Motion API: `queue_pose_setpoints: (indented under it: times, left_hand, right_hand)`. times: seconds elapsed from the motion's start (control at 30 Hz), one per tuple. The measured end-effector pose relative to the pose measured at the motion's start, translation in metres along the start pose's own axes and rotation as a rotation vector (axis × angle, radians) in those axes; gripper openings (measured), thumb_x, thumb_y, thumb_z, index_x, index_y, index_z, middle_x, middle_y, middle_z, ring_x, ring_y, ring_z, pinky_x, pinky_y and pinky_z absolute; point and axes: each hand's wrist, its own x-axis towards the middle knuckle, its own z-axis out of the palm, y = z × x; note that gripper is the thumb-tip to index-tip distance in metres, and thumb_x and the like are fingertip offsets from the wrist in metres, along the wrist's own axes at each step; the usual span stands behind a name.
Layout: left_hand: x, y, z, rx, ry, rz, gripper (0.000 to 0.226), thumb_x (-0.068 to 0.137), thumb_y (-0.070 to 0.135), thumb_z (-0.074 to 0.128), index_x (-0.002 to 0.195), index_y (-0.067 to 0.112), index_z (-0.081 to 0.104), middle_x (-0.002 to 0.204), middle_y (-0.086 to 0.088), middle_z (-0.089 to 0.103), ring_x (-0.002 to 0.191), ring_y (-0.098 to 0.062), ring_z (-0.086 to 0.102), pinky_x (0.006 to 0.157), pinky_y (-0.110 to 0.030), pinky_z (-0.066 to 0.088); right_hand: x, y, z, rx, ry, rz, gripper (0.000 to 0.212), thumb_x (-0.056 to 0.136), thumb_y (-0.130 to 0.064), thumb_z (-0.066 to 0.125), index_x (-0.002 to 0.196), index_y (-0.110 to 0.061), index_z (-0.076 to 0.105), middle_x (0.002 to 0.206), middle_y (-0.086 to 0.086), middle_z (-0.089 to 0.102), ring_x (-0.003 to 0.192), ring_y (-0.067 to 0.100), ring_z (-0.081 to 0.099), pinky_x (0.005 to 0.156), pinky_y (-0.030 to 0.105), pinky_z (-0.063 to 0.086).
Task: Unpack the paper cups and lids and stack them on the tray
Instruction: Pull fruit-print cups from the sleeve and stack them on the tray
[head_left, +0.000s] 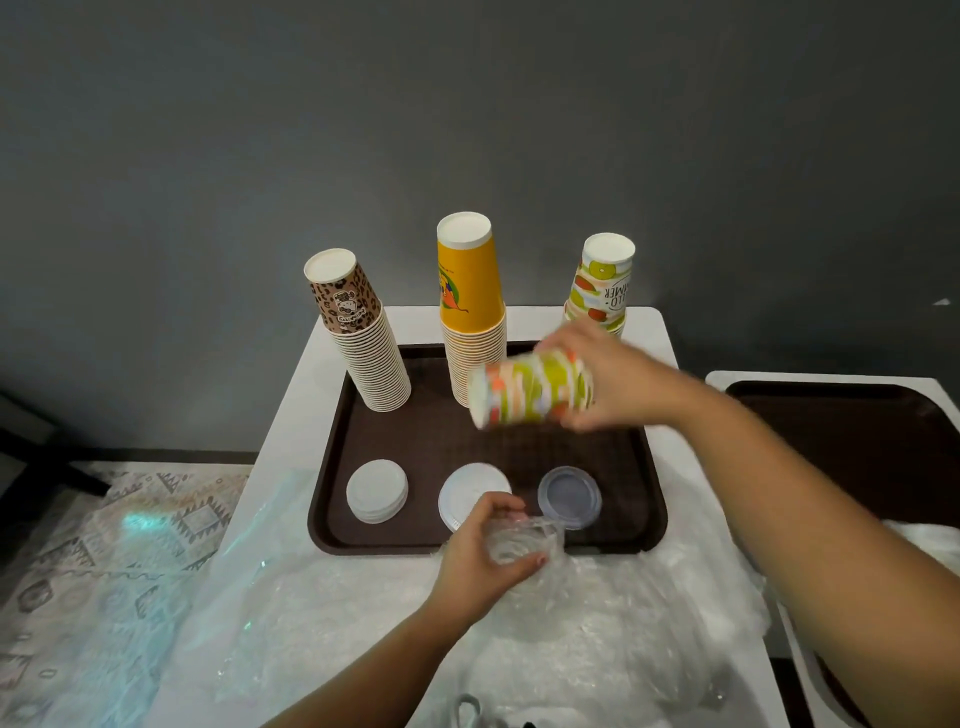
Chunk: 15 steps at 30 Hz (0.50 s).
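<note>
The fruit-print cups (530, 387), a short stack tipped sideways above the tray (644, 499) near its far right corner, lie in the right hand (608, 384) grip, while the left hand (488, 556) grip clutches crumpled plastic wrap (524, 540) at the tray's near edge.

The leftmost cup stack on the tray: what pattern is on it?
Leopard-spot print in brown and black, with a small cartoon figure, on the leftmost cup stack; head view.

Both hands (488, 545) (613, 384) apparently gripping.
</note>
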Motion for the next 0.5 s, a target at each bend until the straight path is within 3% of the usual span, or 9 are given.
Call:
queue_pose_setpoints:
  times: [0.1,0.13,0.2,0.3,0.4,0.5]
  left_hand:
    - [0.000,-0.002,0.000,0.011,-0.038,0.035,0.035,0.071,0.019,0.082,0.099,0.025,0.062,0.102,0.010,0.064,0.099,-0.007,0.060,0.086,-0.017,0.047]
    - [0.001,-0.003,0.000,0.018,-0.041,0.043,0.032,0.071,0.020,0.081,0.097,0.026,0.064,0.103,0.010,0.064,0.100,-0.008,0.060,0.088,-0.019,0.047]
    - [0.002,-0.003,0.001,0.039,-0.052,0.056,0.025,0.072,0.021,0.081,0.092,0.027,0.068,0.105,0.009,0.062,0.103,-0.006,0.058,0.091,-0.018,0.045]
    - [0.005,-0.002,0.002,0.028,-0.070,0.028,0.013,0.072,0.018,0.082,0.081,0.024,0.074,0.109,0.008,0.060,0.105,0.001,0.055,0.090,-0.011,0.040]
    - [0.005,-0.001,0.003,-0.006,-0.068,-0.009,0.011,0.071,0.016,0.082,0.074,0.024,0.075,0.110,0.007,0.059,0.104,0.002,0.055,0.089,-0.010,0.040]
    - [0.007,-0.002,0.003,-0.006,-0.068,-0.020,0.009,0.072,0.018,0.080,0.074,0.024,0.074,0.111,0.008,0.059,0.105,0.001,0.055,0.091,-0.012,0.040]
  right_hand:
    - [0.015,0.005,-0.029,0.221,0.498,0.037,0.069,0.065,-0.011,0.084,0.125,-0.009,0.050,0.118,0.001,0.038,0.108,0.012,0.047,0.091,0.003,0.033]
    - [0.021,0.009,-0.034,0.291,0.617,0.075,0.069,0.066,-0.012,0.084,0.125,-0.008,0.049,0.117,0.001,0.039,0.107,0.011,0.048,0.091,0.004,0.035]
    - [0.033,0.021,-0.038,0.426,0.763,0.182,0.070,0.067,-0.019,0.084,0.126,-0.011,0.047,0.120,0.002,0.043,0.109,0.013,0.051,0.094,0.020,0.045]
    - [0.047,0.042,-0.033,0.546,0.825,0.320,0.078,0.061,-0.039,0.081,0.126,-0.014,0.046,0.126,0.005,0.052,0.113,0.018,0.056,0.096,0.039,0.050]
    - [0.052,0.055,-0.022,0.615,0.795,0.424,0.078,0.065,-0.033,0.084,0.130,-0.012,0.046,0.126,0.003,0.059,0.112,0.016,0.059,0.097,0.039,0.050]
    - [0.056,0.066,-0.007,0.549,0.737,0.467,0.084,0.061,-0.040,0.083,0.132,-0.016,0.045,0.129,0.001,0.057,0.115,0.018,0.057,0.098,0.042,0.049]
